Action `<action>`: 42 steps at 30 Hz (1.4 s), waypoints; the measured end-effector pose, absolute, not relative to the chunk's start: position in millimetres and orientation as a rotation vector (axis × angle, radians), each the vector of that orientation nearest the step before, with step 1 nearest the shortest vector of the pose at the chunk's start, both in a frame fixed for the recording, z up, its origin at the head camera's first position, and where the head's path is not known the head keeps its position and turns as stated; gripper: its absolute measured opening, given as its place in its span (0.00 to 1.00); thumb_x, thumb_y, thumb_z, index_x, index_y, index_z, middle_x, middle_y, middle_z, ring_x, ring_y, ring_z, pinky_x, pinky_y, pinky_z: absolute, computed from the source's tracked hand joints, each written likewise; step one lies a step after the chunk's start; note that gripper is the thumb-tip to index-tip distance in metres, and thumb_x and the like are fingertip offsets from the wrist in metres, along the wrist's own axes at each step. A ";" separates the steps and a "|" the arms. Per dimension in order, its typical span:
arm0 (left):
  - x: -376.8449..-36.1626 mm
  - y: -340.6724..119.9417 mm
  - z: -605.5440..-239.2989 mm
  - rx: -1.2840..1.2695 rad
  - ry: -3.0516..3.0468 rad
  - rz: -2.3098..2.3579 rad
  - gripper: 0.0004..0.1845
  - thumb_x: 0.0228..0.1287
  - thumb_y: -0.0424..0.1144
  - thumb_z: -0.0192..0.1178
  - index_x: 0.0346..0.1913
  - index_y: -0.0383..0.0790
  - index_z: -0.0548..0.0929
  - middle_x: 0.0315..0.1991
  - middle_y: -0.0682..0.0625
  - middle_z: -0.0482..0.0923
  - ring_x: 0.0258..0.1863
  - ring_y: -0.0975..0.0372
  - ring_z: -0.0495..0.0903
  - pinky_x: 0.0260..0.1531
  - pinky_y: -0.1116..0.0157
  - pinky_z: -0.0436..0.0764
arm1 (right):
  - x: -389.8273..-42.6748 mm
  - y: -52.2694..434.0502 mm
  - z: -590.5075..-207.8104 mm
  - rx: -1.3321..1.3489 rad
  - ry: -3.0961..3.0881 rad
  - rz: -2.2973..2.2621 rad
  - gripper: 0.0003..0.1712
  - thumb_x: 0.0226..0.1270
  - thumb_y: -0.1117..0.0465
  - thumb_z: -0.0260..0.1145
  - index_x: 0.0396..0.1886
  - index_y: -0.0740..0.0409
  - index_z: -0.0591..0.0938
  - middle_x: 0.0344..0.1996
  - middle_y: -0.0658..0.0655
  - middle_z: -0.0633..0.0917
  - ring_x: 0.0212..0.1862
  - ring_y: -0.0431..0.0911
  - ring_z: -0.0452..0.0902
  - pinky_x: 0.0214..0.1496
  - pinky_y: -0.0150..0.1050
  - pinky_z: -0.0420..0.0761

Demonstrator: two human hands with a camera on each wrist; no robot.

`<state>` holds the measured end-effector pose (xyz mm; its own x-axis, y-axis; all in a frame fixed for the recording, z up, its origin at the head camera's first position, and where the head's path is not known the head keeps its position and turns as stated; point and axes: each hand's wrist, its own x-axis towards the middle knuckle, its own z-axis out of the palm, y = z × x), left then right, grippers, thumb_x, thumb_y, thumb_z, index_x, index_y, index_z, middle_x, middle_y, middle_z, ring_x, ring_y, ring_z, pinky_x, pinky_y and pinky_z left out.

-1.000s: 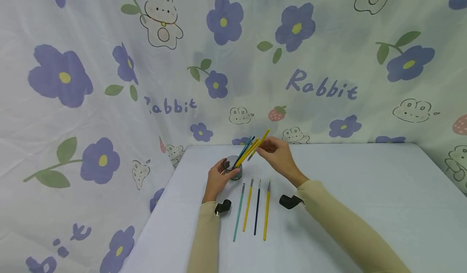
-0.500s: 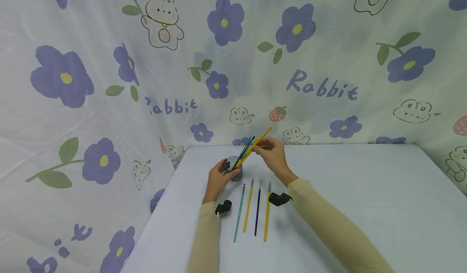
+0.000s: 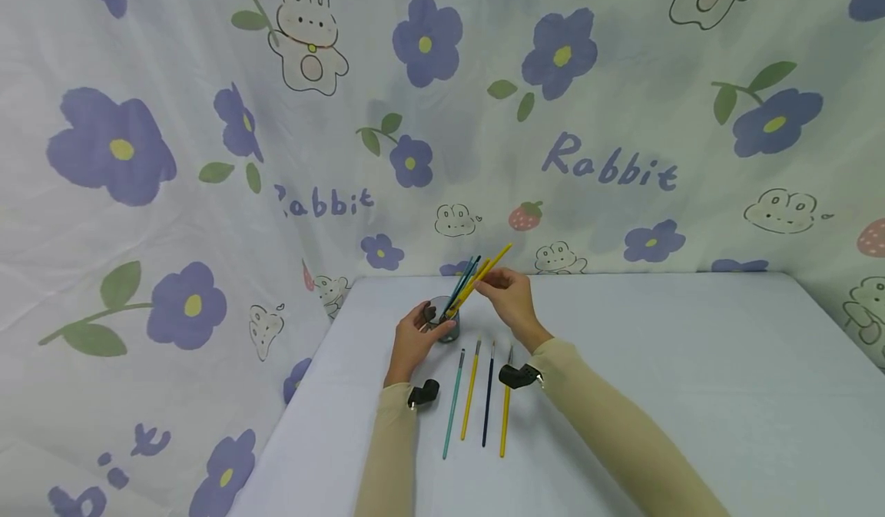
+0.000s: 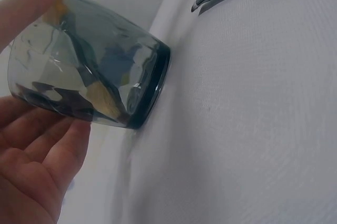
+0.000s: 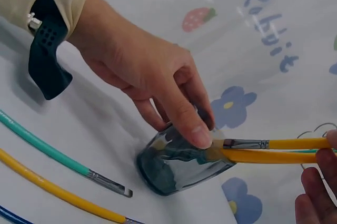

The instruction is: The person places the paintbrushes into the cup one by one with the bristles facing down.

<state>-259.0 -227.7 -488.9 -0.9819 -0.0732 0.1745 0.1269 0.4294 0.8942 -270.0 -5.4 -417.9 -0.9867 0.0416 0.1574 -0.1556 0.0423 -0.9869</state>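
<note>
The left hand (image 3: 412, 338) is gripping the fragile, slippery glass (image 3: 442, 319); the right hand (image 3: 509, 299) is pinching a light, stiff yellow brush (image 3: 484, 273) at mid-handle.

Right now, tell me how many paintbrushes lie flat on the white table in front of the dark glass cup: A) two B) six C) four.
C: four paintbrushes, teal, yellow, dark blue and yellow, lie side by side on the table before the glass cup.

Smoky glass cup (image 3: 443, 321) stands upright, yellow brush (image 3: 484, 273) leaning out of it.
</note>
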 end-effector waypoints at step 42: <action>-257.5 -225.8 -487.0 -0.017 -2.513 -1.574 0.50 0.55 0.58 0.78 0.76 0.38 0.70 0.70 0.37 0.76 0.72 0.45 0.74 0.72 0.47 0.76 | -264.7 3.6 -439.3 0.336 -2.499 1.833 0.07 0.69 0.59 0.72 0.40 0.58 0.89 0.40 0.57 0.92 0.41 0.45 0.87 0.49 0.43 0.86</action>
<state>-257.5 -225.8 -487.0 -0.9845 -0.0830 0.1545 0.1028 0.4408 0.8917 -264.7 3.6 -439.3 -0.9764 -0.1587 0.1462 -0.1871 0.2850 -0.9401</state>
